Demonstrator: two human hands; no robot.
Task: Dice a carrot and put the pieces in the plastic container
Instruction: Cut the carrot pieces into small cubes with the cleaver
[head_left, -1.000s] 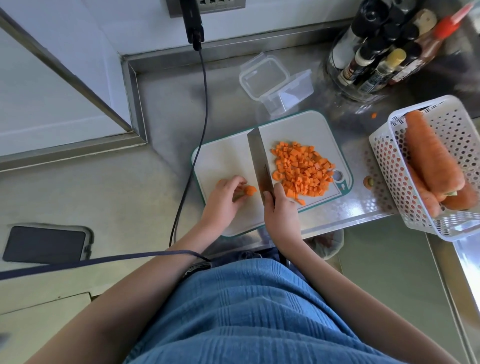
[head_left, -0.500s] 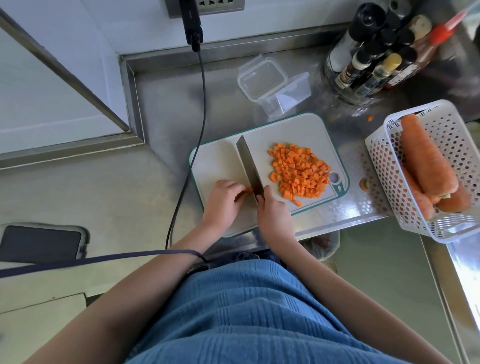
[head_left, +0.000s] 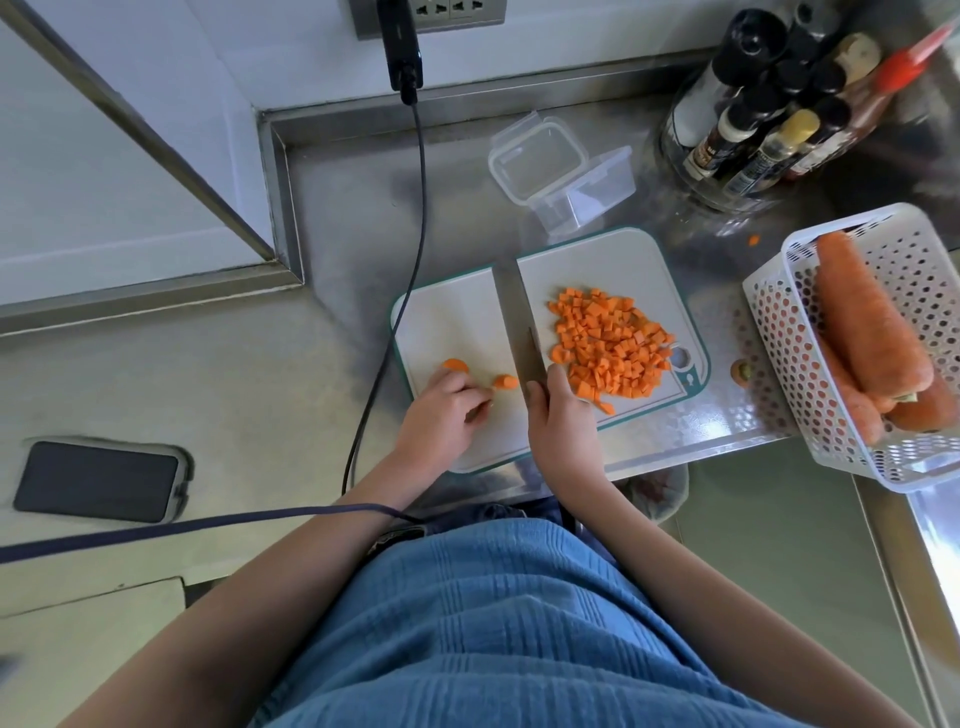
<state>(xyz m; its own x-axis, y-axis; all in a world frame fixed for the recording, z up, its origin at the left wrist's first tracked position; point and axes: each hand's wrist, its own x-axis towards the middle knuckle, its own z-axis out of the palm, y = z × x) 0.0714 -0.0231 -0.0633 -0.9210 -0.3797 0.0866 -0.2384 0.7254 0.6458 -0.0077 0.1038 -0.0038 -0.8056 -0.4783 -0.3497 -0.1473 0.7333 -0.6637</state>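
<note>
Head view: the right hand (head_left: 563, 415) grips the knife (head_left: 517, 325), blade lying along the middle of the cutting board (head_left: 623, 254). The left hand (head_left: 444, 410), fingers curled, rests on the board beside two carrot pieces (head_left: 505, 382). Diced carrot (head_left: 610, 343) is heaped right of the blade. The plastic container (head_left: 597, 195) stands open behind the board, near its lid (head_left: 537, 158).

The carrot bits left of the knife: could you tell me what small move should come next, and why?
Probably chop them. Two uncut carrot bits lie beside the left hand, while the right hand holds the knife upright just next to them; the diced pile waits on the board.
</note>
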